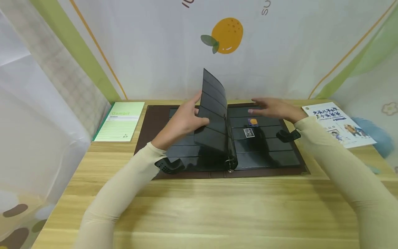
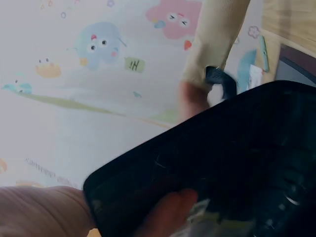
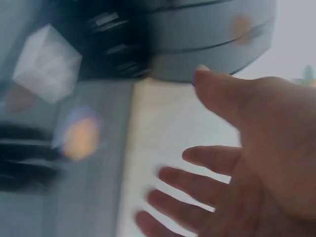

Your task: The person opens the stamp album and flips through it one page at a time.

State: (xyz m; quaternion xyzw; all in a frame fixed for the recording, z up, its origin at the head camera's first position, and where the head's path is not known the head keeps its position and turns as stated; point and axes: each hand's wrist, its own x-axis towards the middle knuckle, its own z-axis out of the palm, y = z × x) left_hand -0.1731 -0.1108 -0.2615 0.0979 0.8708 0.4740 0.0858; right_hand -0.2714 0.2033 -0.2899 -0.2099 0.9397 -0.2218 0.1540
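A stamp album with a dark brown cover [image 1: 145,129] lies spread out on the table. One black pocket page [image 1: 214,103] stands up near the rings, and my left hand [image 1: 181,121] pinches its left edge, thumb on the near face. On the right-hand page [image 1: 280,157] sit two stamps: a purple one with an orange disc [image 1: 253,121] and a black-and-white one [image 1: 249,132] below it. Over that page's upper part hovers my right hand [image 1: 275,108], fingers stretched and holding nothing. The right wrist view shows its spread fingers [image 3: 197,190] beside the blurred stamps.
Left of the album lies a pale green notebook [image 1: 121,121]. A white illustrated booklet [image 1: 340,124] is at the right, with a blue fluffy thing [image 1: 377,135] behind it. The wooden table [image 1: 217,211] meets a printed curtain [image 1: 161,52] at the back.
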